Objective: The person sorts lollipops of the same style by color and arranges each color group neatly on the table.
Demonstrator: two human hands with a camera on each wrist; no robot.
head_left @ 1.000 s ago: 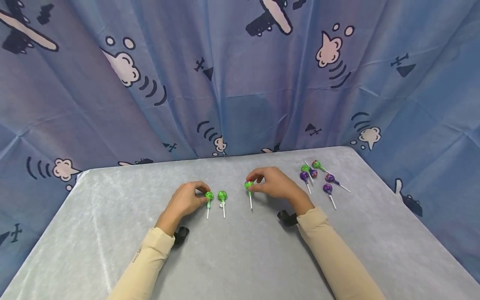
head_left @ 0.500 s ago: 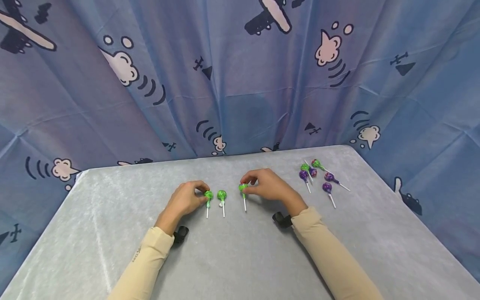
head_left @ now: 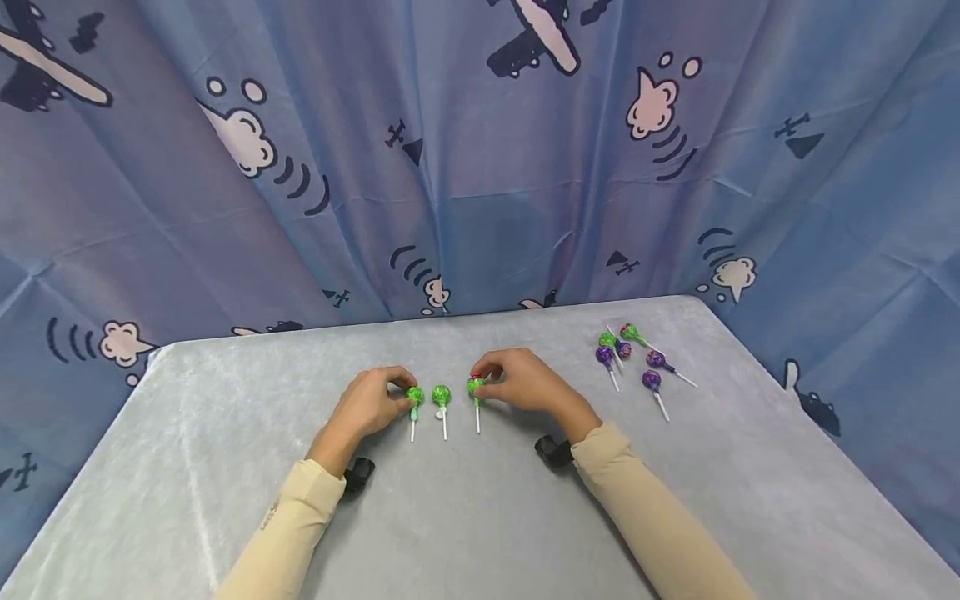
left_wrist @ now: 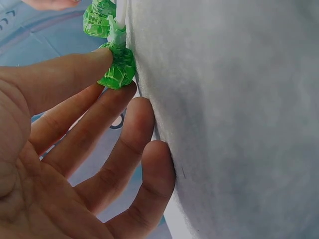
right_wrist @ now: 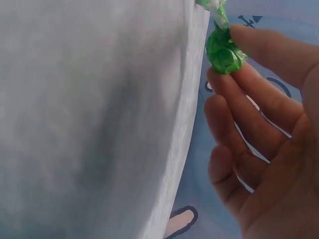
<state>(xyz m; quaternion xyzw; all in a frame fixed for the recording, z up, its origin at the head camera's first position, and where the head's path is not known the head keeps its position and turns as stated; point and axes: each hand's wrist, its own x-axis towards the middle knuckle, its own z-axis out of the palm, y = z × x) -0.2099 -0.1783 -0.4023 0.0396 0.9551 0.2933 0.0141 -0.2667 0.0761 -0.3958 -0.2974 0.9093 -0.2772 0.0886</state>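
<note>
Green-wrapped, the left lollipop (head_left: 416, 396) sits pinched by its head in my left hand (head_left: 373, 403), thumb against fingertips. My right hand (head_left: 525, 382) holds the right lollipop (head_left: 476, 387) the same way, and both sticks point back toward me. Between my hands, nearer the left one, lies the middle lollipop (head_left: 441, 396), also green. Only the head view shows the whole row, along with a loose group of green and purple lollipops (head_left: 656, 359) on the table (head_left: 465, 517), well to the right of my right hand. The left wrist view adds what the head view hides: my outer fingers (left_wrist: 139, 124), loosely bent and apart from the candy. The right wrist view shows a similar spread of fingers (right_wrist: 233, 137), with the blue curtain (right_wrist: 199, 174) behind them.
</note>
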